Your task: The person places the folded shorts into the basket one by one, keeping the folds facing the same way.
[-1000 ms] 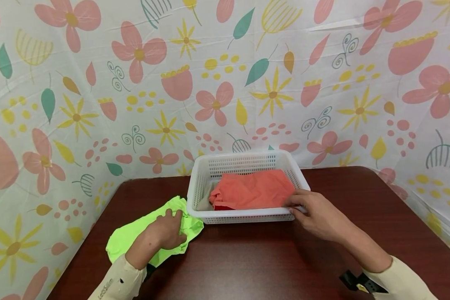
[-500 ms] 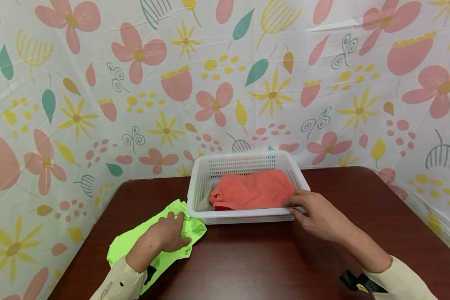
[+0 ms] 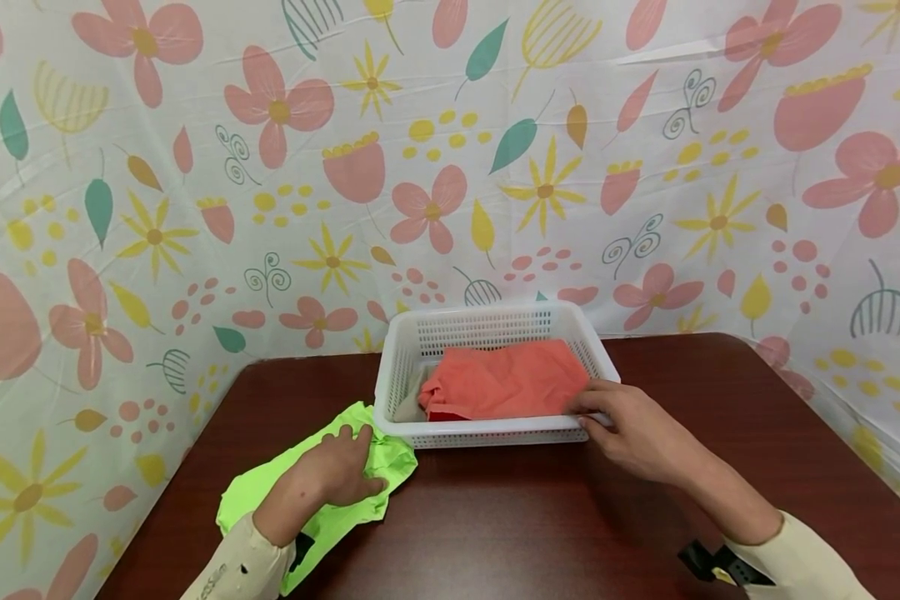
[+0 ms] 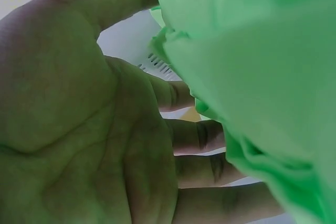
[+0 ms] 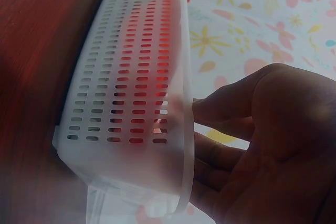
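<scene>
At the left of the table lies a crumpled bright green cloth (image 3: 330, 479), its right end up against the basket's front left corner. My left hand (image 3: 333, 475) rests on this cloth with fingers spread. In the left wrist view the fingers (image 4: 197, 135) reach straight into the green folds (image 4: 262, 77), which hide their tips. A white plastic basket (image 3: 495, 427) with slotted walls stands at the back middle. My right hand (image 3: 637, 425) pinches its front right rim (image 5: 187, 129). Inside lies a folded coral cloth (image 3: 506, 379), with a dark red edge showing below it.
A pale piece (image 3: 412, 400) lies at the left inside the basket. The dark red-brown table (image 3: 510, 517) runs back to a flower-printed curtain (image 3: 450, 167) behind it and at both sides.
My left hand has shifted slightly right and nearer, and the green cloth has slid with it, its near edge spreading toward me. The right hand and basket stay put.
</scene>
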{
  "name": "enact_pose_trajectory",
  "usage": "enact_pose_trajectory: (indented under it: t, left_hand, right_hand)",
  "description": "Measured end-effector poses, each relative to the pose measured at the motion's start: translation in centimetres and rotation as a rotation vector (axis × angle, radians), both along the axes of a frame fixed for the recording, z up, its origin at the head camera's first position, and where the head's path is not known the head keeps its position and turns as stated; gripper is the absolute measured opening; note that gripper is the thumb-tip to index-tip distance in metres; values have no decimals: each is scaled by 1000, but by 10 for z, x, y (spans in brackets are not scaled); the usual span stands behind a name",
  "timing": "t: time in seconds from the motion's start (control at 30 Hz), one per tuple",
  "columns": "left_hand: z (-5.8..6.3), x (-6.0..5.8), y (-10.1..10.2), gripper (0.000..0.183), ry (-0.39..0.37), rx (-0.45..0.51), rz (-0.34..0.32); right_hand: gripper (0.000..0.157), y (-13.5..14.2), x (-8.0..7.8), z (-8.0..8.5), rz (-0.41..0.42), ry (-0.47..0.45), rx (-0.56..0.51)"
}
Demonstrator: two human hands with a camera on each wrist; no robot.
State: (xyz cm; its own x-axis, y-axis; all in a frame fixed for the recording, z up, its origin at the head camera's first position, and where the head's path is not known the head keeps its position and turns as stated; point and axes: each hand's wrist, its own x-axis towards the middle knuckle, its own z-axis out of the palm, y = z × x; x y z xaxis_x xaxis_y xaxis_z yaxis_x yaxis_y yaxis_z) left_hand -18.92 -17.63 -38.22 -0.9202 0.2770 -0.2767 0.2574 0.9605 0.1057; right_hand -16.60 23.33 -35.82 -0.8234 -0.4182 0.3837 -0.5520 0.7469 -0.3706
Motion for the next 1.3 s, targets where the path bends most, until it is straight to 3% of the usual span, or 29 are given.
enact_pose_trajectory:
  t: [1.3]
  left_hand:
    - [2, 6, 6, 92, -71, 55, -112]
  right_hand:
    - [23, 0, -1, -4, 17, 1, 26]
